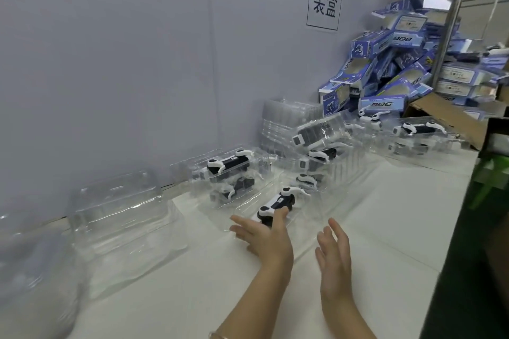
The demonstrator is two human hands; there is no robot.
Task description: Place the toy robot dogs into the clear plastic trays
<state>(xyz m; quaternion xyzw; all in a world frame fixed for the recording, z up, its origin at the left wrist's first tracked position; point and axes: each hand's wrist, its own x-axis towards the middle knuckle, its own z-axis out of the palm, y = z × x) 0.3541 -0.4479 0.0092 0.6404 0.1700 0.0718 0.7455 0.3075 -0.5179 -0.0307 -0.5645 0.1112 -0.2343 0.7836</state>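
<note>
On the white bench the left hand, grip apart, touches the toy dog; seat it flat in its tray; the right hand, grip apart beside the dog, could steady the tray.

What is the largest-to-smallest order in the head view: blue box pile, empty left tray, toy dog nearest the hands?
1. blue box pile
2. empty left tray, which is nearer the camera
3. toy dog, clearly smallest

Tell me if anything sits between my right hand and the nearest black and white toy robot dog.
Nothing visible does. The right hand is open, apart from the black and white toy robot dog lying in its clear plastic tray. The left hand touches the dog's near end.
</note>
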